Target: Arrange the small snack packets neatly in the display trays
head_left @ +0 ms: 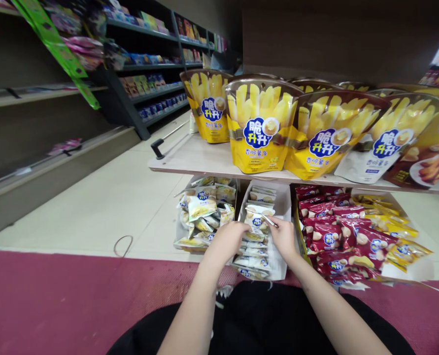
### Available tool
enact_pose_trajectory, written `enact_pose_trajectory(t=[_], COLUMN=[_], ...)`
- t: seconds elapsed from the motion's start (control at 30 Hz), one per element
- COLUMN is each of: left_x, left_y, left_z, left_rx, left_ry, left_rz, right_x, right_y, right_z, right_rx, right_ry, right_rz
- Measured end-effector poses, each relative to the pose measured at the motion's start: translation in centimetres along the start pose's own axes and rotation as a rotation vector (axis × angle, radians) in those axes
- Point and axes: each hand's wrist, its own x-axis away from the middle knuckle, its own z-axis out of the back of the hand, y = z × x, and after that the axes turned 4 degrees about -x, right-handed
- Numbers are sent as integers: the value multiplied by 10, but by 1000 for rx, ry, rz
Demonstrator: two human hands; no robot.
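A small white snack packet point(256, 220) is held between my two hands, above a white carton point(279, 264). My left hand point(231, 240) has its fingers closed at the packet's left edge. On the other side, my right hand point(284, 240) pinches the right edge between thumb and fingers. More white packets point(253, 261) stand in a row inside the carton, in front of and behind the held one. To the left, another box holds a loose heap of white packets point(200, 203).
Red packets point(328, 237) and yellow packets point(392, 225) fill a box on the right. Overhanging the boxes is a shelf board point(189, 155) with large yellow pouches point(259, 130). A black bracket point(157, 147) juts at its left corner. Stocked shelves point(152, 61) stand behind.
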Motion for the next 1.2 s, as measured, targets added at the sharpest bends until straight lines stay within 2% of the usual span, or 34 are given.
enact_pose_trajectory(t=[0.17,0.37,0.57,0.73,0.87,0.97,1.1,1.13,1.2], left_x=[-6,-15,-15,-15,-16,-17,-23,-25,-31], left_y=[9,27,21,13,11,8,-3,-6,-12], left_z=[-8,-21,-19,-21,-26,-22,-20,-23,-30], left_rx=[-46,-113,-110,-85,-49,-9,142,160,146], left_ry=[-4,-53,-52,-30,-4,91,370,399,370], left_rz=[47,37,36,36,33,28,-73,-106,-143], right_x=[0,1,2,4,5,6,6,7,7], right_y=[-5,-21,-42,-49,-51,-52,-51,-50,-48], right_z=[5,16,38,55,59,52,36,33,28], right_rx=[-9,-22,1,178,450,682,848,859,857], right_ry=[-1,76,159,247,261,201,-7,-60,-147], right_rz=[49,56,127,174,96,-48,-198,-219,-239])
